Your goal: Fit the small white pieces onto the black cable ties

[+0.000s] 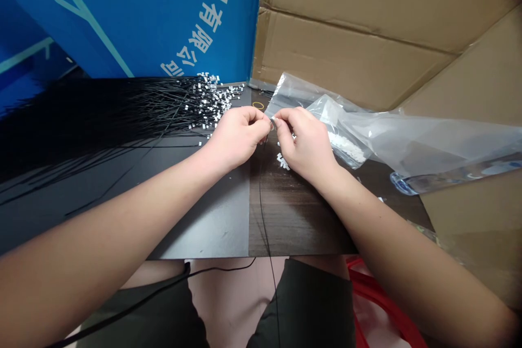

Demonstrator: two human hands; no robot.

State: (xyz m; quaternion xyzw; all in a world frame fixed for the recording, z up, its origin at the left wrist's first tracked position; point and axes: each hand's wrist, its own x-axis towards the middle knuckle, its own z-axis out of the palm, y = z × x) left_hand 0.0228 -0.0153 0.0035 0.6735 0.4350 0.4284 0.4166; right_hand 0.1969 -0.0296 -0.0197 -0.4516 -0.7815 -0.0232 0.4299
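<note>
My left hand [240,135] is closed in a pinch on the end of a thin black wire [262,201], which hangs down over the table's front edge. My right hand [305,140] meets it fingertip to fingertip, pinching a tiny white connector [273,120] at the wire's end; the fingers hide most of it. Just below the right hand lie several loose white connectors [282,161]. To the left rests a thick bundle of black wires [134,111], with white connectors [216,99] on their ends.
Clear plastic bags [350,125], one with white pieces inside, lie at the right. A yellow rubber band [258,105] is behind my hands. A blue printed panel [163,11] and brown cardboard [346,54] stand at the back. A black cable [163,288] crosses my lap.
</note>
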